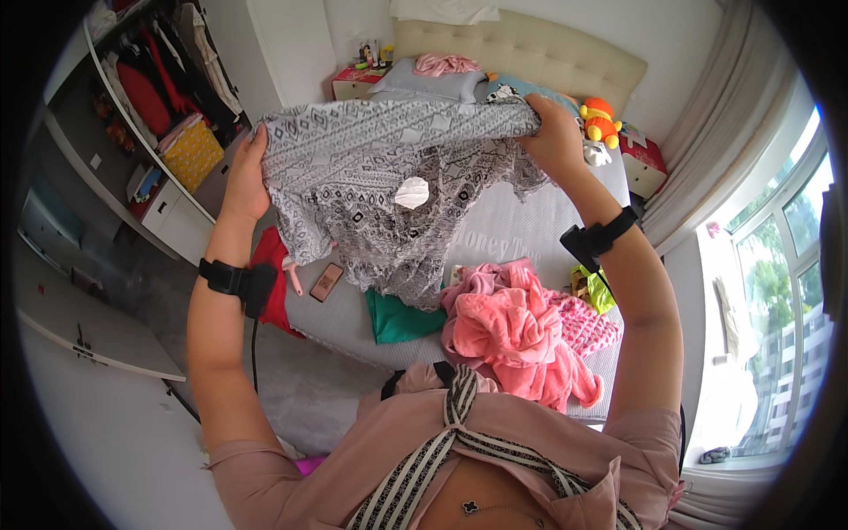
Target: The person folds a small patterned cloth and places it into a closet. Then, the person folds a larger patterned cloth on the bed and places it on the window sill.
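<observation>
I hold a grey and white patterned garment [389, 177] spread up in the air over the bed [521, 238]. My left hand [246, 177] grips its left edge and my right hand [555, 132] grips its right top corner. A white label shows in the garment's middle. Below it on the mattress lie a pink fluffy robe [512, 331], a green cloth [397, 320] and a pink knitted piece [587, 322]. Both wrists wear black straps.
A phone [326, 281] lies on the bed's left edge beside a red cloth [274, 265]. An open wardrobe [159, 97] with hanging clothes stands at left. Pillows, a pink cloth and a stuffed toy [601, 122] sit near the padded headboard. Windows with curtains are at right.
</observation>
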Demonstrator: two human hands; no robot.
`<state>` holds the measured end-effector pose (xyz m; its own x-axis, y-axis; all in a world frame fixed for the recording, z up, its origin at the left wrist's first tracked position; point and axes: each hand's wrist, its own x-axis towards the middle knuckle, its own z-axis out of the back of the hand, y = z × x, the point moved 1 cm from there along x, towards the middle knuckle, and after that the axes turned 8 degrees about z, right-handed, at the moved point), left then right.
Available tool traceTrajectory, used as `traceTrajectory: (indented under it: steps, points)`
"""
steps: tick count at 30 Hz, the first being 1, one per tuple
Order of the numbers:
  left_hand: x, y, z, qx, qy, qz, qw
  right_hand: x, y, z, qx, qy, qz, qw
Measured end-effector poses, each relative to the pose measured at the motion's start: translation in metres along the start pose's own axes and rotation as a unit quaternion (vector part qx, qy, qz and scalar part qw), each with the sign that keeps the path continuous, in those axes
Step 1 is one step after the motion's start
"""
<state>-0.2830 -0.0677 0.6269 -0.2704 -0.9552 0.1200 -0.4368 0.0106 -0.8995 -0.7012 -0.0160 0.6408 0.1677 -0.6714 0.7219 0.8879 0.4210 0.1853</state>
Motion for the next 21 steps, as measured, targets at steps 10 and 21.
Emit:
traceTrajectory:
  steps: [10, 21]
  points:
    - [-0.032, 0.103, 0.027, -0.018, -0.072, 0.031, 0.997, -0.139, 0.023, -0.055, -0.04, 0.175, 0.09, 0.98]
    - [-0.038, 0.141, -0.012, -0.331, 0.011, 0.088, 0.939, -0.279, 0.139, -0.138, 0.327, 0.321, 0.217, 0.862]
